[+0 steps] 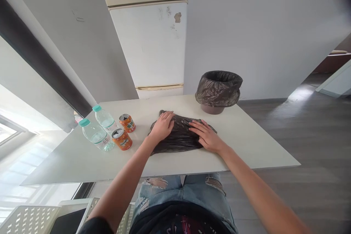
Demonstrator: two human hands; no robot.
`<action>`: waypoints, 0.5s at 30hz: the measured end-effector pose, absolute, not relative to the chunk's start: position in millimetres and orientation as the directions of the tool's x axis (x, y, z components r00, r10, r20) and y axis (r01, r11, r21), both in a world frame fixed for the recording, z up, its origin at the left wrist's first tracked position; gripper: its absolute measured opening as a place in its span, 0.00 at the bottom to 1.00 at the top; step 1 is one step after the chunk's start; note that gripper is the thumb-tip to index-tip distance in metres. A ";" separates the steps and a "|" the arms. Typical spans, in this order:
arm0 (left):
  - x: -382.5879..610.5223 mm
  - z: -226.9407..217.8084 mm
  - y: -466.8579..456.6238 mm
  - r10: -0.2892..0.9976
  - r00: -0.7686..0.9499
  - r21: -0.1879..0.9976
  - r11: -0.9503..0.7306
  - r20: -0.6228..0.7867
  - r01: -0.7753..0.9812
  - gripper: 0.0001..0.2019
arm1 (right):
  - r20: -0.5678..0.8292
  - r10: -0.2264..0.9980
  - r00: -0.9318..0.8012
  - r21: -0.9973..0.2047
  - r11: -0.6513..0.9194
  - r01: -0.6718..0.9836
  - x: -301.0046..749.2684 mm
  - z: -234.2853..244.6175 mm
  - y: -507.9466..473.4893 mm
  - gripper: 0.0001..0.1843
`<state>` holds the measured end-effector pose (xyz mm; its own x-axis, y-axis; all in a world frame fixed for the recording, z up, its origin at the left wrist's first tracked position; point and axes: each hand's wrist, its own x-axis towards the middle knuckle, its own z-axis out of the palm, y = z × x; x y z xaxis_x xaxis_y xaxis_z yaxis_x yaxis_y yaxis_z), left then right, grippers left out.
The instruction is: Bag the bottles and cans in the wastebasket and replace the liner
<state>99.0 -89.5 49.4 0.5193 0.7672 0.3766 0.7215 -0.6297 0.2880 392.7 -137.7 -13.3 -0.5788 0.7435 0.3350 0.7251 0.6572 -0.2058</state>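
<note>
A black plastic garbage bag (182, 137) lies crumpled and partly flattened on the white table (263, 146), close to its front edge. My left hand (162, 127) rests flat on the bag's left part, fingers pointing away from me. On its right part lies my right hand (207, 135), fingers stretched out toward the left. Neither hand grips the plastic as far as I see. Beyond my right hand stands a small trash can (212, 109), its top covered by a dark bag liner (218, 93) folded over the rim.
Left of the bag stand two orange soda cans (127, 123) (122, 139) and two clear water bottles with teal caps (105, 120) (95, 135). A white refrigerator (153, 44) is behind the table. Pale plastic baskets (30, 219) sit below at lower left.
</note>
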 end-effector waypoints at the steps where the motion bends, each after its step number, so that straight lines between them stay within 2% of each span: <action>1: 101.7 42.3 -72.7 0.786 0.534 0.246 -0.610 0.312 0.753 0.22 | 0.352 0.771 -0.531 -0.221 0.620 0.753 393.6 -14.5 -136.5 0.31; 3: 101.1 25.0 -47.5 0.824 0.530 0.159 -0.561 0.200 0.813 0.25 | 0.342 0.838 -0.426 -0.260 0.520 0.814 395.8 -20.0 -132.9 0.30; 5: 95.4 8.7 -36.5 0.855 0.492 0.119 -0.512 0.161 0.851 0.26 | 0.291 0.889 -0.354 -0.290 0.435 0.853 398.0 -27.5 -129.1 0.30; 9: 80.9 -4.7 -40.5 0.913 0.364 0.065 -0.381 0.186 0.922 0.25 | 0.191 0.933 -0.305 -0.310 0.352 0.883 399.6 -37.1 -125.1 0.32; 15: 68.2 9.6 -45.5 0.952 0.200 -0.026 -0.200 0.233 0.980 0.27 | 0.102 0.962 -0.253 -0.289 0.272 0.918 399.2 -37.0 -124.6 0.34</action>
